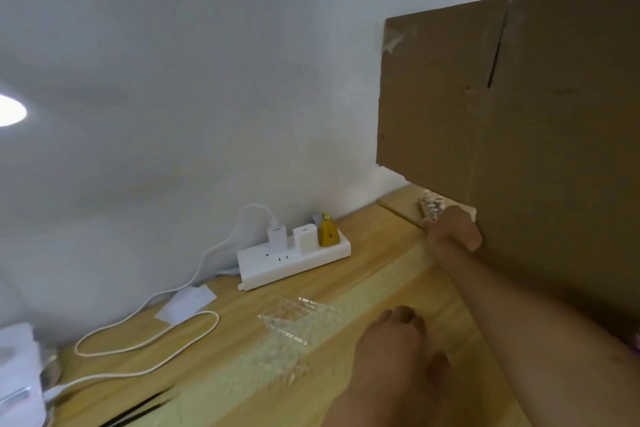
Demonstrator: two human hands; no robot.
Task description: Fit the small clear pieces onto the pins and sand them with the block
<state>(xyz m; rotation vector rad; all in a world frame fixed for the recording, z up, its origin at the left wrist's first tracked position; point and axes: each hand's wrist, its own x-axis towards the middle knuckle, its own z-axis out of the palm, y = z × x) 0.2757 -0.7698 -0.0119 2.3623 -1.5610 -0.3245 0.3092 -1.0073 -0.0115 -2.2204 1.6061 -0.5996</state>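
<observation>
A tall sheet of cardboard (519, 114) stands on the right of the wooden table (381, 270), walling off that side. A white power strip (294, 260) and its looping cable (145, 340) lie along the wall at the back and left. Between them we see open wood, the only free room for moving. The clear pieces (287, 326) lie heaped in the middle of the table, just left of the left hand (391, 354), which rests on the wood with fingers bent. We cannot tell whether it holds anything. We judge the pieces to be light, stiff, slick and easily scattered, so each is best pinched by its edges with the fingertips. The pin rack (430, 206) sits at the far edge, tight against the foot of the cardboard. The right hand (453, 229) touches its near end, but its fingers are hidden, so we cannot tell its grip. We judge the rack light and rigid, best drawn out by its base. No sanding block is in view.
</observation>
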